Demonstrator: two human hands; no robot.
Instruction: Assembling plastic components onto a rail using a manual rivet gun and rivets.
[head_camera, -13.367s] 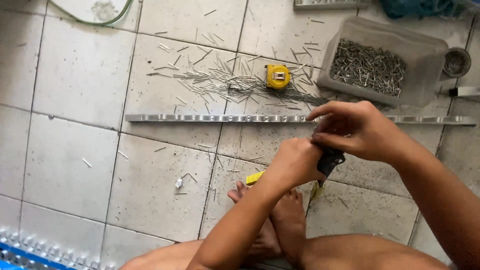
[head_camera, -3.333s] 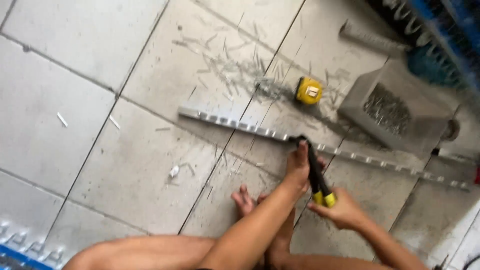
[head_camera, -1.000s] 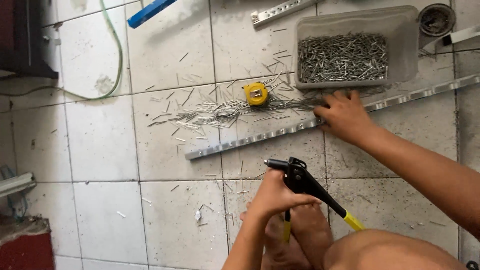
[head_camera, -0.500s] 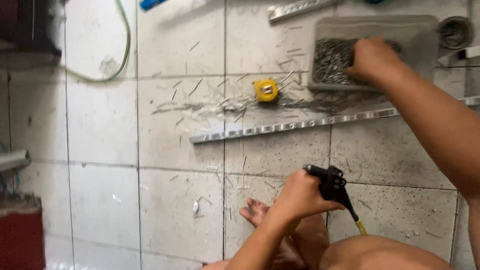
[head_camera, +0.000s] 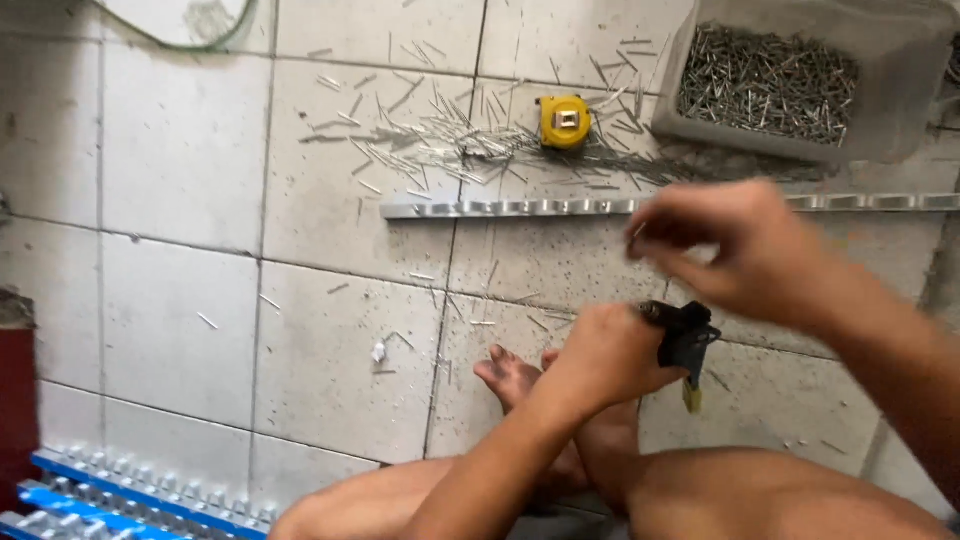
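Black metal rivet tool (head_camera: 684, 340) sits clenched in the left hand's (head_camera: 610, 355) grip near the feet. At one o'clock the blurred right hand (head_camera: 745, 250) pinches its grip narrow, contents unclear. Beyond: ridged aluminium strip (head_camera: 520, 208), yellow tape measure (head_camera: 565, 122), plastic tub (head_camera: 800, 85) of rivets.

Black rivet tool (head_camera: 685, 338) with a yellow handle tip; yellow tape measure (head_camera: 565, 121) with a grey centre. Silver-grey metal strip (head_camera: 500, 208), dull grey rivets (head_camera: 765, 80) in a translucent whitish tub (head_camera: 905, 120). Off-white floor tiles (head_camera: 180, 160) with dark grout lines; blue rails (head_camera: 130, 490) studded with silver.
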